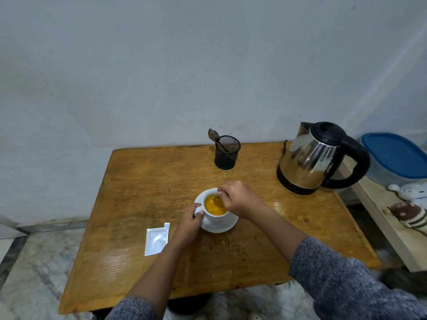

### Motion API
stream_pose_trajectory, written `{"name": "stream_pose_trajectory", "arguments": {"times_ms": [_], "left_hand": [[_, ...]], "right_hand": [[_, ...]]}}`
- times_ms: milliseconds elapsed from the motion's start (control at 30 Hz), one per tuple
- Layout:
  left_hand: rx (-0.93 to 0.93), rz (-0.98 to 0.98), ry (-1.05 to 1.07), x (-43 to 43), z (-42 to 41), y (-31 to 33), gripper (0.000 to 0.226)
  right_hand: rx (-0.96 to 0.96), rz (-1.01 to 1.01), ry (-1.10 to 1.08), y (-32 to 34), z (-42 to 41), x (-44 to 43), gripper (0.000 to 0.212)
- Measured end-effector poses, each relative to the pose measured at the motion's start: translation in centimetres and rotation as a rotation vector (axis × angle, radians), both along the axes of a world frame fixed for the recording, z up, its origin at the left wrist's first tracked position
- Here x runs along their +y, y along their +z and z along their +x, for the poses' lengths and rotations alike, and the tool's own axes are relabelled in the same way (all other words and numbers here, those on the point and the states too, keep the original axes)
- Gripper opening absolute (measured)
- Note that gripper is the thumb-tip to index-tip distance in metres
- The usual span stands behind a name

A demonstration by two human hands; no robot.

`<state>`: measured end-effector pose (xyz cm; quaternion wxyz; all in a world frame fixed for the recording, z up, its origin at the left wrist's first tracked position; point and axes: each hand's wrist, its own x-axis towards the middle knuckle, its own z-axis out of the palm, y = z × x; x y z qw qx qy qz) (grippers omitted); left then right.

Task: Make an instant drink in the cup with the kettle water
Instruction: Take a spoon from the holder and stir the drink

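Grey knitted sleeves (342,285) cover my forearms nearest me. Left of my left hand (188,224) lies a torn white sachet (156,240), flat on the worn wooden table (143,188). That hand's fingers curl round the handle of the white cup (213,217), which stands on a round white saucer (227,224) and holds orange-yellow liquid. My right hand (238,199) pinches a spoon (218,200) dipped in the drink. Beyond my hands stands a black mesh holder (227,155) with another spoon (213,136) inside; right of it, a shiny steel kettle (312,158) with black handle. Behind is a plain pale wall (184,65).
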<state>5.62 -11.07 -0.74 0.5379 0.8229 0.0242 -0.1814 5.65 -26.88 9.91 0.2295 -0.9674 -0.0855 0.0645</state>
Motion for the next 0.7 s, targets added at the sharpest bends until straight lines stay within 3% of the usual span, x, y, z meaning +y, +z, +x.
{"name": "stream_pose_trajectory", "arguments": {"times_ms": [300,467,700], "left_hand": [[0.010,-0.003,-0.009,0.1,0.2,0.2,0.033],[0.013,-0.035,-0.017,0.1,0.2,0.4,0.022],[0.035,-0.013,-0.021,0.1,0.3,0.3,0.034]], "right_hand": [[-0.045,0.043,0.082,-1.0,-0.9,1.0,0.029],[-0.041,0.103,-0.005,-0.7,-0.3,1.2,0.030],[-0.030,0.058,-0.092,-0.6,-0.5,-0.1,0.029]]}}
